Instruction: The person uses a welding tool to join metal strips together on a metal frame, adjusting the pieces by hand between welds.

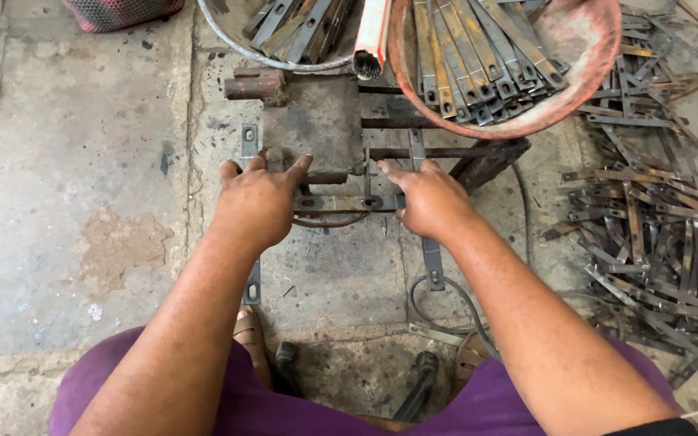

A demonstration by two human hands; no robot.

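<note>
My left hand [258, 198] and my right hand [427, 196] each rest on one end of a flat slotted metal strip [347, 203] that lies crosswise on two long strips, a left long strip [250, 145] and a right long strip [431, 260]. Fingers of both hands press down on this crosswise strip. Just beyond my fingertips stands a rusty metal block [315, 121] with a short pipe stub [254, 84] on its left and dark bars [438, 151] running out to the right.
A reddish pan [587, 60] full of slotted strips sits at the top right, a grey pan [240, 40] with more strips at the top centre. A loose heap of strips [656, 226] covers the floor on the right. My purple-clad knees [228, 404] are at the bottom.
</note>
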